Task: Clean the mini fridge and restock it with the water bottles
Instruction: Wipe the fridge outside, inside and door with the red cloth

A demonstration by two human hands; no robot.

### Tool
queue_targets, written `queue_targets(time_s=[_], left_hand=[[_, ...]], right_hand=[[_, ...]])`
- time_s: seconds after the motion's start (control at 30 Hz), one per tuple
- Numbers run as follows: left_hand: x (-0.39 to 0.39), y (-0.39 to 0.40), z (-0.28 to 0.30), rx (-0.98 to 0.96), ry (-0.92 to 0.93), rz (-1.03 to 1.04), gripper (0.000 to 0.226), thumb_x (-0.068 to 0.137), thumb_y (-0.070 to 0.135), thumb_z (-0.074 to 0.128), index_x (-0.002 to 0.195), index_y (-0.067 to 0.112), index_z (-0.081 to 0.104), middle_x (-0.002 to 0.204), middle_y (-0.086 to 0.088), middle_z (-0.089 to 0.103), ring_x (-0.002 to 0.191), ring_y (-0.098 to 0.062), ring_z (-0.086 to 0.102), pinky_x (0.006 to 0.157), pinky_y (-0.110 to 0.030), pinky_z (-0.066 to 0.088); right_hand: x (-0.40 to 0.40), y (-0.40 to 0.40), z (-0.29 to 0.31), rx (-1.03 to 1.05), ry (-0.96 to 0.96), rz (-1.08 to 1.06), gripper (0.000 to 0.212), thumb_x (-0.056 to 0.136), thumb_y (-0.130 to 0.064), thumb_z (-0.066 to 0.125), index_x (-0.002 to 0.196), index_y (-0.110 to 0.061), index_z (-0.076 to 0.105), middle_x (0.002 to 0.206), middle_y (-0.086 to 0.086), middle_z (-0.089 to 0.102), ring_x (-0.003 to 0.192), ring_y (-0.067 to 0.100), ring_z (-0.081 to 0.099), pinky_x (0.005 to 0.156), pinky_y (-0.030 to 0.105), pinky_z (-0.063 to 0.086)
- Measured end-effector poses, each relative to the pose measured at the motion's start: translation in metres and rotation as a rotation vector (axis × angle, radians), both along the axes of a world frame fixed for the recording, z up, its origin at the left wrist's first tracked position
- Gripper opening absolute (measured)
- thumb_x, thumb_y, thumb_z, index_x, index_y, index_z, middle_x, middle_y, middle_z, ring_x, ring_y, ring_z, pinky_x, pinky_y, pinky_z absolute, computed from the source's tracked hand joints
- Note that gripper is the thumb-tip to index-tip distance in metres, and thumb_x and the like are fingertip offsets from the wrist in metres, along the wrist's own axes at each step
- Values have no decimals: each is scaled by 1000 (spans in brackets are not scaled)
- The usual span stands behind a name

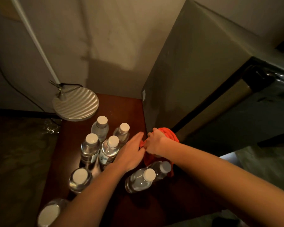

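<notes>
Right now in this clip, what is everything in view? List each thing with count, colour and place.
water bottles: eight, clear with white caps, standing on the table
table: one, dark reddish-brown wood, beside the fridge
cloth: one, red, bunched at the fridge's near corner
mini fridge: one, grey side, dark front, at right
lamp base: one, ribbed silver disc, white pole, table's far left corner
left hand: fingers straight, touching the cloth
right hand: gripping the cloth

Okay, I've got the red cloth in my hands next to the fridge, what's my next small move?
Probably open the fridge door: both your right hand and left hand are on the red cloth, the door looks closed, and the bottles wait on the table.
</notes>
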State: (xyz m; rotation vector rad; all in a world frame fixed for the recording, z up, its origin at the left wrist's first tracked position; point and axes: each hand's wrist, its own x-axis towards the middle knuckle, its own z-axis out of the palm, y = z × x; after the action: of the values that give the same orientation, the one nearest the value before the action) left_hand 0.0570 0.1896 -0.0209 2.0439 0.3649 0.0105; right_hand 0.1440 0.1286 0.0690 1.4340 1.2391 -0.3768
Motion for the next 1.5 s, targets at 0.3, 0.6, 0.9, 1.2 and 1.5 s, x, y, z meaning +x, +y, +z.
queue_targets(time_s=[0.3,0.6,0.9,1.2,1.5], left_hand=[[4,-8,32,1,-13,5,58,99,25,45,154,20,27,161,3,26,146,-12,25,119,-31,21],[-9,-19,110,107,-173,-65,36,92,34,48,128,35,45,129,9,56,116,-21,56,90,-46,49],[-17,1,155,263,-272,-96,70,95,27,54,155,15,21,159,-3,30,145,-18,27,120,-34,16],[-9,-1,182,333,-436,-101,66,91,21,55,151,20,28,151,-2,43,137,-21,39,114,-32,24],[11,13,164,413,-328,-61,70,95,24,54,155,16,20,158,-2,31,145,-16,29,121,-34,15]], right_hand=[[-10,-24,40,220,-31,82,41,100,-25,40,139,-16,44,139,7,51,125,31,43,101,41,33],[-22,-49,154,582,-159,80,27,97,-22,40,112,-22,63,117,0,63,111,30,49,89,40,35],[-41,-70,249,799,-457,143,12,76,-22,64,85,-23,73,89,2,66,91,32,57,80,39,41],[-34,-82,215,929,-379,199,25,84,-16,45,80,-13,70,85,10,65,86,34,58,82,45,46],[-17,-53,169,825,-276,112,25,93,-18,47,104,-17,69,102,5,67,95,30,59,83,43,42]])
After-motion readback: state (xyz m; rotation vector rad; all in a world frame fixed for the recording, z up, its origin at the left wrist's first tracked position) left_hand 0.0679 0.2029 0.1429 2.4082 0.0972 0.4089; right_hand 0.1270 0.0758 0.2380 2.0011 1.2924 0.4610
